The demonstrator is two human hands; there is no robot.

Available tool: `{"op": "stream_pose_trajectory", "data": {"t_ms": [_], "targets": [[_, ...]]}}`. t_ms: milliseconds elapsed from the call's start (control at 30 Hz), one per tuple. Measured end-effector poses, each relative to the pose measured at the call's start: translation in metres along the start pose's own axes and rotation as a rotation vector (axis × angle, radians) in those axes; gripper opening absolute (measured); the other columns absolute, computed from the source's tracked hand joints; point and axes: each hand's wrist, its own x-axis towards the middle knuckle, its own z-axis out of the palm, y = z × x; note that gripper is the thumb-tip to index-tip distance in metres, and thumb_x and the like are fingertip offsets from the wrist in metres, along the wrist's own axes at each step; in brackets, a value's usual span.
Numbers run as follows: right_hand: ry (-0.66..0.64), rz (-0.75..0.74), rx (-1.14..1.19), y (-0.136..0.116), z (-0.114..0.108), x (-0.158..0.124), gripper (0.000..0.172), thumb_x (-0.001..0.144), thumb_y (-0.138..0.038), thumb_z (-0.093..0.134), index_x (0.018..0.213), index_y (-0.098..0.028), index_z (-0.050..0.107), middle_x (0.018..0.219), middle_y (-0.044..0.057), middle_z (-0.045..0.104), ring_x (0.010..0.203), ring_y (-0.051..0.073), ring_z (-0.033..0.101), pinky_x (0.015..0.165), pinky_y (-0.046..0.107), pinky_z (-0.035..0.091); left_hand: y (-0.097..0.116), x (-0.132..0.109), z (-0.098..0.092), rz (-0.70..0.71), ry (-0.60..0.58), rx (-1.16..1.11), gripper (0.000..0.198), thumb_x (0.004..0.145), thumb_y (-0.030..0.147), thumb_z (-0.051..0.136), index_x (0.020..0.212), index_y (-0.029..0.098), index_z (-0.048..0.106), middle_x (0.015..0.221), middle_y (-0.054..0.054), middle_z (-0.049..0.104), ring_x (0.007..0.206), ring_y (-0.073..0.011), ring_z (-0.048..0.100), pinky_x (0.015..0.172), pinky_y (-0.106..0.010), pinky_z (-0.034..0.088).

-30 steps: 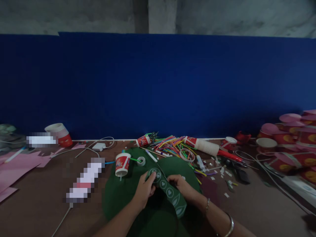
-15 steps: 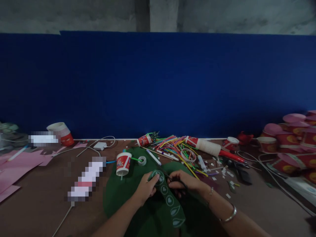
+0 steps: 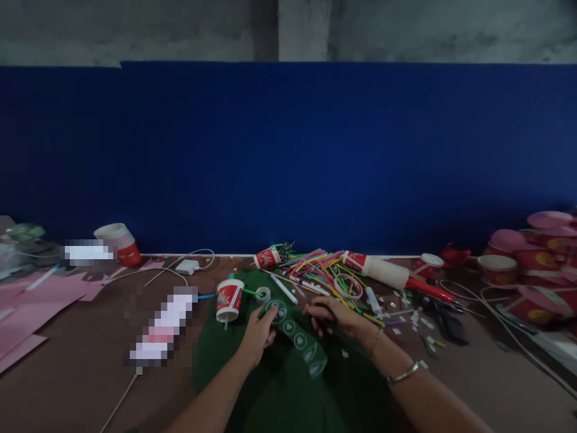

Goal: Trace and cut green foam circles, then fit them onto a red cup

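Green strip (image 3: 298, 341), flat and ribbon-like with pale circles and leaf outlines, slants between the hands above a dark green sheet (image 3: 214, 364) on the bench (image 3: 469, 391). Left hand (image 3: 256, 338): fingers closed, thumb uppermost, pinching the strip's upper end; their undersides are hidden. Right hand (image 3: 342, 319): fingers curled around dark-handled scissors (image 3: 332, 309); blade opening cannot be determined. Sheet's near edge indistinct in shadow. Tapered red-and-white cup (image 3: 229, 299) near the left hand; pale object (image 3: 167, 325) further left obscured by blocks.

Dim grey concrete wall (image 3: 180, 30) above a blue partition (image 3: 288, 150) and brown tabletop (image 3: 90, 373).
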Motion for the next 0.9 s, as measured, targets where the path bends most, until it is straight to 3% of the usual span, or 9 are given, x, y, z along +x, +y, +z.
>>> {"op": "stream_pose_trajectory", "data": {"t_ms": [100,200,333,500,567,667,733,800,900], "targets": [[0.121,-0.031,0.187,0.001,0.013,0.001,0.028,0.07,-0.038,0.063,0.087,-0.016,0.061,0.061,-0.003,0.056,0.046,0.007,0.049,0.036,0.015,0.035,0.003,0.007,-0.004,0.128,0.195,-0.086,0.034,0.064,0.047,0.065,0.065,0.018,0.048,0.037,0.011,0.038,0.027,-0.002,0.028,0.029,-0.013,0.014],[0.218,-0.087,0.232,0.001,0.022,0.003,0.03,0.06,-0.024,0.068,0.087,-0.016,0.058,0.058,-0.005,0.055,0.048,0.009,0.054,0.035,0.014,0.03,0.008,0.008,-0.006,0.221,0.305,-0.16,0.035,0.066,0.048,0.063,0.063,0.018,0.046,0.038,0.008,0.044,0.027,-0.0024,0.028,0.029,-0.014,0.016],[0.321,-0.179,0.251,-0.007,0.027,0.007,0.031,0.059,-0.021,0.065,0.088,-0.016,0.055,0.057,-0.005,0.055,0.047,0.01,0.054,0.036,0.015,0.026,0.009,-0.001,0.005,0.163,0.146,-0.179,0.04,0.068,0.052,0.06,0.058,0.016,0.048,0.036,0.007,0.04,0.029,-0.0023,0.027,0.029,-0.015,0.014],[0.252,-0.314,0.227,-0.019,0.029,0.01,0.027,0.06,-0.023,0.069,0.083,-0.016,0.057,0.061,-0.004,0.057,0.049,0.009,0.051,0.045,0.018,0.037,0.005,-0.01,0.033,-0.02,-0.084,-0.25,0.036,0.059,0.042,0.073,0.06,0.016,0.048,0.041,0.009,0.041,0.033,-0.0021,0.031,0.032,-0.014,0.013],[0.323,-0.338,0.242,-0.017,0.032,0.012,0.029,0.06,-0.027,0.07,0.084,-0.017,0.057,0.061,-0.004,0.057,0.05,0.009,0.05,0.044,0.018,0.037,0.006,-0.007,0.042,0.006,-0.05,-0.282,0.037,0.055,0.039,0.075,0.056,0.015,0.046,0.04,0.009,0.039,0.033,-0.0018,0.03,0.032,-0.014,0.014],[0.461,-0.386,0.276,-0.006,0.037,0.017,0.03,0.066,-0.035,0.069,0.088,-0.018,0.057,0.063,-0.003,0.057,0.052,0.01,0.05,0.044,0.019,0.038,0.008,0.004,0.052,0.135,0.158,-0.328,0.038,0.053,0.04,0.076,0.052,0.014,0.048,0.037,0.01,0.037,0.033,-0.002,0.03,0.033,-0.014,0.018],[0.464,-0.41,0.26,0.005,0.042,0.021,0.031,0.066,-0.039,0.07,0.085,-0.018,0.056,0.065,-0.002,0.057,0.053,0.01,0.05,0.044,0.019,0.038,0.006,0.012,0.054,0.177,0.272,-0.383,0.037,0.053,0.041,0.076,0.053,0.013,0.051,0.038,0.009,0.038,0.034,-0.0021,0.032,0.034,-0.014,0.023],[0.428,-0.429,0.231,0.015,0.048,0.023,0.035,0.065,-0.043,0.071,0.082,-0.018,0.055,0.065,-0.002,0.057,0.054,0.011,0.05,0.044,0.019,0.038,0.001,0.018,0.055,0.172,0.303,-0.428,0.036,0.052,0.039,0.077,0.054,0.013,0.053,0.038,0.009,0.039,0.034,-0.0026,0.033,0.034,-0.015,0.025],[0.378,-0.397,0.187,0.025,0.056,0.025,0.036,0.065,-0.048,0.07,0.077,-0.018,0.053,0.061,-0.003,0.053,0.049,0.009,0.046,0.042,0.019,0.037,-0.005,0.02,0.055,0.133,0.248,-0.484,0.036,0.052,0.037,0.078,0.049,0.014,0.049,0.035,0.01,0.036,0.03,-0.0032,0.032,0.032,-0.016,0.027]]}}
